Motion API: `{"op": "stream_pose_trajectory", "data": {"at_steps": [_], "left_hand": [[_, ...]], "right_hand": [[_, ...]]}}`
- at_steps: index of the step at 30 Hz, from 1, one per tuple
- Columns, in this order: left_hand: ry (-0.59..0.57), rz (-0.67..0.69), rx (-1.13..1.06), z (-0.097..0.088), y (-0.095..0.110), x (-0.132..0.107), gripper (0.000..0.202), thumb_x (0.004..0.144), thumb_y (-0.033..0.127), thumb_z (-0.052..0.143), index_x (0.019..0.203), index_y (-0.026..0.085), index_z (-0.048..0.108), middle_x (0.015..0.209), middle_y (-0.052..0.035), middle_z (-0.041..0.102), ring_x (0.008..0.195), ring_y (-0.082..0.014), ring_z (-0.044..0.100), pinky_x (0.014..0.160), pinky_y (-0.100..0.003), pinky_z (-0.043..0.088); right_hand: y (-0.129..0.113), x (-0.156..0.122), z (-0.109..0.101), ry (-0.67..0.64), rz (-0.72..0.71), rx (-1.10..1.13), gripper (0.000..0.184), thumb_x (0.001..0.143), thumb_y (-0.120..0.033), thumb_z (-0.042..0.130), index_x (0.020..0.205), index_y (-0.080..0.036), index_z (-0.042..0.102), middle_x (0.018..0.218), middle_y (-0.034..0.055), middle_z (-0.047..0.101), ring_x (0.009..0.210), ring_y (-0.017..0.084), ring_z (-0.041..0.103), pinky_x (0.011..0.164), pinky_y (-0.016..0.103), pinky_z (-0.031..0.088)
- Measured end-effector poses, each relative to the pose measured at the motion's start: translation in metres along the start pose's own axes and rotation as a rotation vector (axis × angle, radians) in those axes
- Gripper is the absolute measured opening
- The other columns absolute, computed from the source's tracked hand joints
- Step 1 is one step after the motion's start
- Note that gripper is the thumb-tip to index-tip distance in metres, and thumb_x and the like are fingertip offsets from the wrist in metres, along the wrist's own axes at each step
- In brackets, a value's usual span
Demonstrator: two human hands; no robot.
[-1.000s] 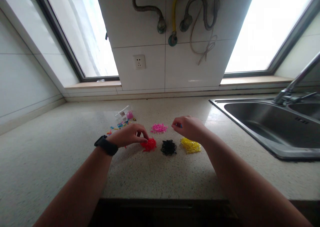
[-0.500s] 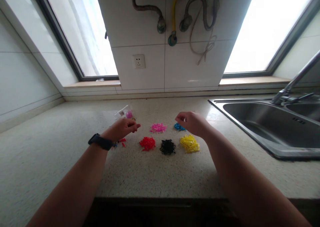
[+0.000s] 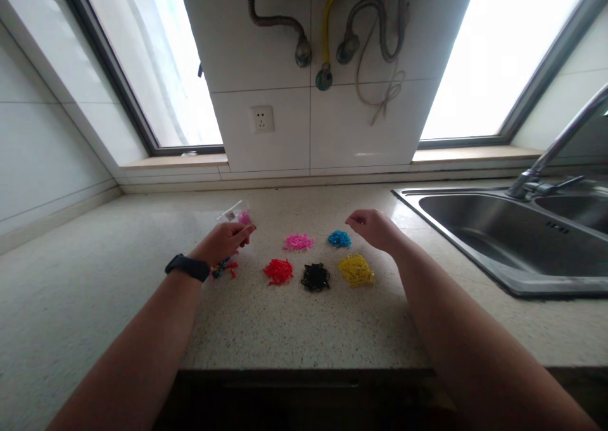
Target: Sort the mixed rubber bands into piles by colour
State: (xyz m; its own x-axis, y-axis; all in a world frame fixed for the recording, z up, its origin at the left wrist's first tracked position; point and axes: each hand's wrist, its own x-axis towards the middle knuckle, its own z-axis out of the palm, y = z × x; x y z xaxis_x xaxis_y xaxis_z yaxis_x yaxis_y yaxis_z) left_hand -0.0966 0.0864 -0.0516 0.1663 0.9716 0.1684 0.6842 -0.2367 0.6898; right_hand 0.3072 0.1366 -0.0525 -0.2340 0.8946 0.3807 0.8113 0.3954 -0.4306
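Five small heaps of coloured bits lie on the speckled counter: pink, blue, red, black and yellow. My left hand, with a black watch on its wrist, hovers over a scatter of mixed-colour bits. Its fingers are drawn together and point at a small clear bag with pink contents. My right hand hangs just right of the blue heap and above the yellow one, fingers loosely curled, nothing visible in them.
A steel sink with a tap takes up the right side. A tiled wall with a socket and hanging hoses stands behind, between two windows. The counter's front edge is close to me.
My left hand left the red heap and moved left and back toward the clear bag. My right hand lifted off the blue heap and drifted right, uncovering it.
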Motion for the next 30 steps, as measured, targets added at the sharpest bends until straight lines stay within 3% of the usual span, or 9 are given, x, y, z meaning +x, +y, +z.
{"op": "stream_pose_trajectory", "data": {"at_steps": [9, 14, 19, 24, 30], "left_hand": [[-0.001, 0.086, 0.014, -0.003, 0.011, -0.004, 0.051, 0.093, 0.058, 0.047, 0.069, 0.016, 0.063, 0.061, -0.0021, 0.058, 0.055, -0.0133, 0.053, 0.049, -0.024, 0.041], [0.129, 0.157, -0.018, -0.009, 0.007, -0.003, 0.053, 0.096, 0.056, 0.044, 0.074, 0.015, 0.067, 0.067, -0.0037, 0.062, 0.063, -0.0148, 0.056, 0.061, -0.026, 0.044], [0.196, 0.131, 0.115, -0.026, -0.001, -0.003, 0.052, 0.096, 0.056, 0.043, 0.081, 0.015, 0.071, 0.07, -0.0034, 0.066, 0.067, -0.016, 0.058, 0.065, -0.026, 0.043], [0.128, 0.061, 0.315, -0.048, -0.014, -0.007, 0.049, 0.093, 0.058, 0.046, 0.085, 0.018, 0.072, 0.069, -0.0013, 0.066, 0.063, -0.0157, 0.056, 0.061, -0.026, 0.039], [-0.023, -0.061, 0.357, -0.067, -0.034, -0.012, 0.046, 0.085, 0.061, 0.055, 0.094, 0.02, 0.074, 0.082, -0.0042, 0.073, 0.073, -0.0192, 0.064, 0.067, -0.028, 0.045]], "right_hand": [[-0.01, -0.003, -0.002, -0.037, -0.012, -0.081, 0.028, 0.089, -0.039, 0.055, 0.09, -0.022, 0.077, 0.079, 0.0045, 0.073, 0.066, 0.015, 0.061, 0.06, 0.027, 0.039], [-0.014, -0.003, -0.002, -0.058, -0.02, -0.112, 0.028, 0.089, -0.041, 0.054, 0.089, -0.023, 0.077, 0.078, 0.0036, 0.073, 0.065, 0.016, 0.06, 0.058, 0.027, 0.038], [-0.017, -0.004, -0.005, -0.059, -0.038, -0.114, 0.029, 0.09, -0.041, 0.054, 0.087, -0.023, 0.076, 0.079, 0.0041, 0.073, 0.066, 0.016, 0.061, 0.059, 0.027, 0.039], [-0.015, -0.003, -0.004, -0.056, -0.055, -0.126, 0.029, 0.09, -0.04, 0.054, 0.087, -0.022, 0.076, 0.078, 0.0043, 0.073, 0.066, 0.016, 0.061, 0.06, 0.028, 0.039], [-0.01, -0.001, -0.002, -0.063, -0.077, -0.147, 0.028, 0.09, -0.04, 0.054, 0.087, -0.023, 0.076, 0.077, 0.0037, 0.073, 0.066, 0.017, 0.061, 0.06, 0.029, 0.039]]}}
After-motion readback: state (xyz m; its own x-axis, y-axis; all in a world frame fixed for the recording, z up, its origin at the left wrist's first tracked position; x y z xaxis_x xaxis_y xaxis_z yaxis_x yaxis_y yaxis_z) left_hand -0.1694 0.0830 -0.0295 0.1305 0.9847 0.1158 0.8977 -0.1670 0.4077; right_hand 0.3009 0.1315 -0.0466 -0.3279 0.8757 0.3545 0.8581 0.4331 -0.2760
